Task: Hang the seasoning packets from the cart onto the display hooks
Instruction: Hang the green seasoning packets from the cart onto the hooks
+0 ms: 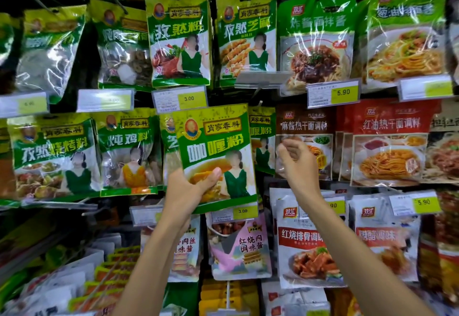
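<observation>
My left hand (188,191) grips a green and yellow curry powder packet (214,146) by its lower left edge, thumb across the front. The packet is upright and tilted slightly, held in front of the middle row of hanging packets. Its top edge reaches a display hook (258,103) under the flipped-up grey price holder (263,79). Matching packets (263,136) hang just behind it on the right. My right hand (295,159) hovers to the packet's right with fingers loosely curled, holding nothing. The cart is out of view.
Rows of seasoning packets fill the wall: cumin packets (178,39) above, red noodle sauce packets (390,141) right, white rib seasoning packets (305,243) below. Yellow price tags (332,93) jut forward from hook ends. Stacked goods lie on a lower shelf (74,283) at bottom left.
</observation>
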`<state>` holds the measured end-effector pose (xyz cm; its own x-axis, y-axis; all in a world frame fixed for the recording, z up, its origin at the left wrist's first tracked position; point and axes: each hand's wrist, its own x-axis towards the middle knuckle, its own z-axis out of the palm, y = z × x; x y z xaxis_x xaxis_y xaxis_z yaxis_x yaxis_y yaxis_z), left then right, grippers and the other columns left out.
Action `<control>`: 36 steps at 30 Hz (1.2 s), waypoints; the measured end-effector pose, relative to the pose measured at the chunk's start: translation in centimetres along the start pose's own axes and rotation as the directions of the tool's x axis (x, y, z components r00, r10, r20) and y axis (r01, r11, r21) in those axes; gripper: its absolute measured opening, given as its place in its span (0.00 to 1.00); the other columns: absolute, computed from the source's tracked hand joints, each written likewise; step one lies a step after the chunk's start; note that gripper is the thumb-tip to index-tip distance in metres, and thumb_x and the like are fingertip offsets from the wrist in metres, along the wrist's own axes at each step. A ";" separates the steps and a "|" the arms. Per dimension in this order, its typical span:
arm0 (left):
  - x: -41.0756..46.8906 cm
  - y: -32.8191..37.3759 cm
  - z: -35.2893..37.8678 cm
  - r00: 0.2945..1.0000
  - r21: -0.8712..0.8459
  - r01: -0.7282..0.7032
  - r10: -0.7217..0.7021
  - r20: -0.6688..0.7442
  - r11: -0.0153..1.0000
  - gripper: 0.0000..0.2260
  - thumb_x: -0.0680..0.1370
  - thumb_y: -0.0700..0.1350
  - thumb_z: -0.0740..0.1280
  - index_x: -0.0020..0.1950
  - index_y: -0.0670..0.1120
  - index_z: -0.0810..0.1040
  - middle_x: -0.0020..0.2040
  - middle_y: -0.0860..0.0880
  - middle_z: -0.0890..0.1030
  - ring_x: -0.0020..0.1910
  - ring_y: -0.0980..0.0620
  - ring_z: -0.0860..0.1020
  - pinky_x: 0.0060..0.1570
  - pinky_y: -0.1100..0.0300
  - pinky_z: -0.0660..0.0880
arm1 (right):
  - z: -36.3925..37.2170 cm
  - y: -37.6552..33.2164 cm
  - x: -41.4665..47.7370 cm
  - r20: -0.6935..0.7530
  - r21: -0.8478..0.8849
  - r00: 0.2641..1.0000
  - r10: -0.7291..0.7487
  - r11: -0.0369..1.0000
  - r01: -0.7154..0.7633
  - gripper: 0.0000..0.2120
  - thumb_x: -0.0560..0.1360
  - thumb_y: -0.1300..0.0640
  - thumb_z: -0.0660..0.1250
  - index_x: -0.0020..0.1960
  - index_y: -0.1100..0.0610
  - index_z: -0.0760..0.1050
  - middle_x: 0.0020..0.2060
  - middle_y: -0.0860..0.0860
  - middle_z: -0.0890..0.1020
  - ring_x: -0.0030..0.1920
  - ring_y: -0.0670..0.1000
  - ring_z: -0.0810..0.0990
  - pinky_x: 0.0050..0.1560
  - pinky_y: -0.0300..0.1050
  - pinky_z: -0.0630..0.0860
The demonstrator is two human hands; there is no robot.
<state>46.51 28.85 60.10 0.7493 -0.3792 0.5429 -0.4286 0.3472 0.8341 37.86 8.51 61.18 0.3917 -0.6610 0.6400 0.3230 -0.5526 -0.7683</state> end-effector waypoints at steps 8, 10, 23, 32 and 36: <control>-0.7 -0.2 4.4 0.992 0.049 -0.008 0.002 0.123 0.999 0.07 0.70 0.44 0.75 0.46 0.52 0.80 0.42 0.54 0.86 0.44 0.54 0.84 0.43 0.61 0.81 | 0.0 -2.8 -3.1 0.407 0.288 0.899 0.158 0.912 -0.291 0.17 0.71 0.49 0.70 0.53 0.60 0.80 0.50 0.57 0.85 0.51 0.55 0.84 0.52 0.52 0.81; -0.7 -0.1 4.5 0.990 0.108 0.011 -0.026 0.138 0.994 0.06 0.72 0.48 0.73 0.47 0.51 0.80 0.45 0.50 0.85 0.46 0.49 0.83 0.47 0.55 0.81 | -0.2 -2.4 -2.8 0.362 0.280 0.915 0.179 0.915 -0.290 0.13 0.75 0.54 0.68 0.54 0.63 0.79 0.50 0.58 0.85 0.49 0.54 0.84 0.50 0.50 0.81; 10.0 5.4 0.0 0.495 0.944 -0.329 0.858 0.139 0.038 0.18 0.82 0.45 0.57 0.68 0.37 0.71 0.64 0.36 0.74 0.63 0.36 0.72 0.64 0.46 0.66 | -1.2 -2.4 1.1 0.260 0.217 0.949 0.178 0.947 -0.237 0.07 0.77 0.53 0.67 0.47 0.56 0.80 0.43 0.46 0.84 0.42 0.37 0.82 0.36 0.30 0.73; 11.8 3.9 -0.2 0.400 0.938 -0.341 0.895 0.199 -0.056 0.16 0.81 0.44 0.59 0.64 0.36 0.72 0.58 0.36 0.76 0.58 0.36 0.75 0.63 0.44 0.67 | -1.2 -2.3 2.7 0.296 0.242 0.910 0.291 0.899 -0.366 0.13 0.77 0.54 0.68 0.39 0.63 0.76 0.49 0.57 0.82 0.35 0.41 0.84 0.26 0.31 0.75; 11.9 3.5 -0.4 0.363 0.928 -0.367 0.909 0.205 -0.063 0.15 0.81 0.44 0.59 0.63 0.35 0.72 0.57 0.36 0.77 0.58 0.39 0.72 0.65 0.47 0.66 | -1.0 -2.2 3.3 0.271 0.255 0.906 0.326 0.883 -0.394 0.18 0.75 0.56 0.71 0.48 0.74 0.77 0.55 0.65 0.81 0.58 0.61 0.79 0.53 0.51 0.80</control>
<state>54.08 25.86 69.44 -0.2210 0.0022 0.9753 -0.7166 -0.6787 -0.1608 37.59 7.00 64.96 0.6934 -0.6416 0.3280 0.3503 -0.0977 -0.9315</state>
